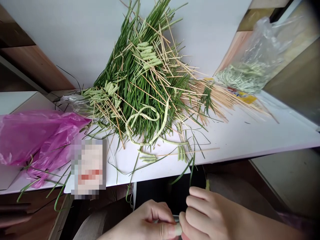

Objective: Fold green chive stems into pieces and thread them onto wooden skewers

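Green grass blades [130, 83] and wooden sticks [215, 96] lie heaped on the white counter [240, 133], with some pale folded pieces [147, 55] done; a clear bag [245, 75] holds more. Left hand [140, 226] and right hand [212, 216] pinch a small piece, mostly hidden.

head cam, worn on the person's head, looks forward and down across the table [240, 133] edge, frame rolled a bit so that edge runs slanted. left hand [141, 223] and right hand [212, 213] sit very near, cut off at bottom; greens [140, 80] sit farther off, mid-frame.
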Tool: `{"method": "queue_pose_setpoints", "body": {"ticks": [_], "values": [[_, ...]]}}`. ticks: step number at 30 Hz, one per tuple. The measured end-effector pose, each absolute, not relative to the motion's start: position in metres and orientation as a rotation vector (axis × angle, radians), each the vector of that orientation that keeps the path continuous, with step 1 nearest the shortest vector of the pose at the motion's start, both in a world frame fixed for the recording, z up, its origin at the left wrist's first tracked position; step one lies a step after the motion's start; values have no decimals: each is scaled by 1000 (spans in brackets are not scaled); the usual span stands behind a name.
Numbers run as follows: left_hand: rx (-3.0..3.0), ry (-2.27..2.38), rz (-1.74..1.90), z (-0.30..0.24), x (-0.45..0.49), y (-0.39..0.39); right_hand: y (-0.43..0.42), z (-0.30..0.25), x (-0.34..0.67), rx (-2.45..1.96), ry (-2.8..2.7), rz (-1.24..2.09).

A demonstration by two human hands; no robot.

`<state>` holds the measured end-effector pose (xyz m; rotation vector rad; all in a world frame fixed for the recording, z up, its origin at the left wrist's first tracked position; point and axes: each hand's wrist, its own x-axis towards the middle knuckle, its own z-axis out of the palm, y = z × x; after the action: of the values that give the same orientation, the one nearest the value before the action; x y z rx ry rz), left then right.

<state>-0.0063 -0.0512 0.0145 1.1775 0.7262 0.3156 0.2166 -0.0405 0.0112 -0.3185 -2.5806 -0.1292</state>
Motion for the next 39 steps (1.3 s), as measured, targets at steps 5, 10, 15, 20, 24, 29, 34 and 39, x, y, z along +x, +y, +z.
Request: {"method": "queue_pose_setpoints", "body": {"ticks": [5,10,15,20,24,29,34,39], "values": [[886,720,254,-20,-11,-71,-36,-4,239,-255,-2469,-287],[1323,912,515,-4,-28,-64,-19,-5,267,-713,-2513,-220],[2218,1292,947,21,-37,-5,-19,-5,256,-950,-2542,180],[2619,1451,850,7,-37,46,-21,0,232,-982,-2469,482],[2671,1499,762,-6,-37,58,-21,3,221,-979,-2462,557],[2484,1441,980,4,-38,29,-23,5,217,-1089,-2442,684],[2336,1151,1013,15,-23,-24,-29,13,216,-1163,-2321,955],[2214,996,1096,6,-6,-40,-27,21,208,-1124,-2259,1244]]}}
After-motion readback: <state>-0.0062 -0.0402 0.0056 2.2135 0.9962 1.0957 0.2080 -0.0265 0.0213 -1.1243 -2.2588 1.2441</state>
